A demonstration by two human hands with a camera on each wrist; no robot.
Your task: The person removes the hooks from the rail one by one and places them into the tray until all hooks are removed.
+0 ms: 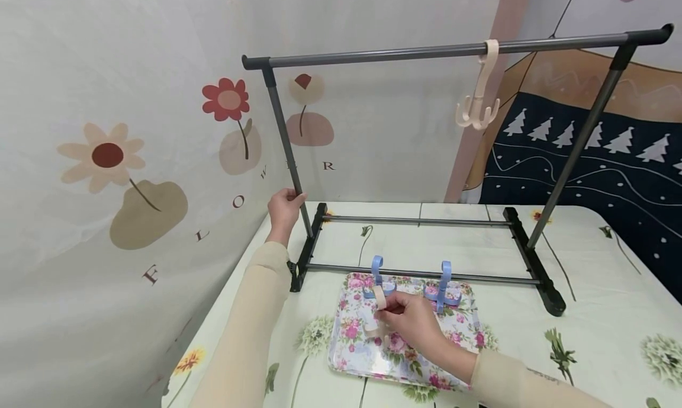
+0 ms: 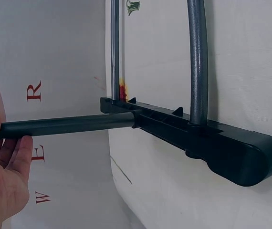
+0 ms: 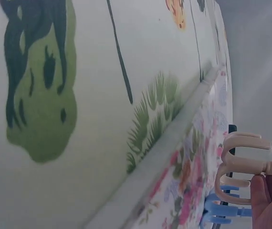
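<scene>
My left hand (image 1: 284,212) grips the left upright post (image 1: 280,121) of a dark metal rack, low down near its black foot (image 2: 241,157). In the left wrist view, thumb and fingers lie around that post. My right hand (image 1: 418,322) pinches a beige multi-prong hook (image 3: 245,165) by its stem, over a floral tray (image 1: 351,352). Its prongs point away from the fingers in the right wrist view. On the tray lie two blue hooks (image 1: 376,267) (image 1: 443,283) of similar shape. A second beige hook (image 1: 481,88) hangs from the rack's top bar (image 1: 373,56), right of centre.
Two lower rods (image 1: 415,221) join the rack's black feet, the front one just behind the tray. Everything stands on a flower-printed tablecloth (image 1: 602,343). Behind is a pale curtain (image 1: 394,129) with flower prints; a dark cloth (image 1: 586,153) with white trees hangs at the right.
</scene>
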